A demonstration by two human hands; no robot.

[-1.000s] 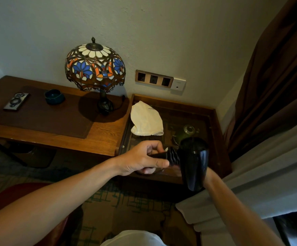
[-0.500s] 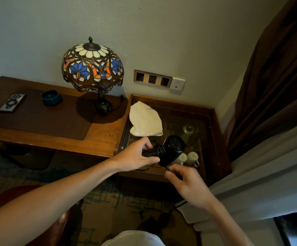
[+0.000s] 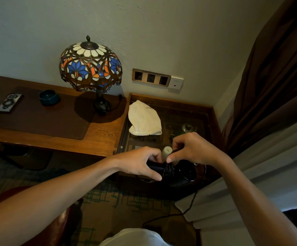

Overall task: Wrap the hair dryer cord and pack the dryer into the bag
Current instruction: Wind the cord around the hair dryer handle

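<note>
- A brown desk (image 3: 59, 139) sits on the left with a colourful lamp (image 3: 90, 65) on it.
- A cream bag (image 3: 144, 119) lies on the glass-top table (image 3: 213, 118), far from the hands.
- The black hair dryer (image 3: 181, 173) is near the table's front edge.
- The left hand (image 3: 140, 163) is wrapped around its handle.
- The right hand (image 3: 192, 150) pinches the cord (image 3: 169, 170) coiled on the handle.

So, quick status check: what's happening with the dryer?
Left hand grips hair dryer handle. Right hand winding cord, tail trailing to floor. Bag waiting on side table. Nothing blocking.
</note>
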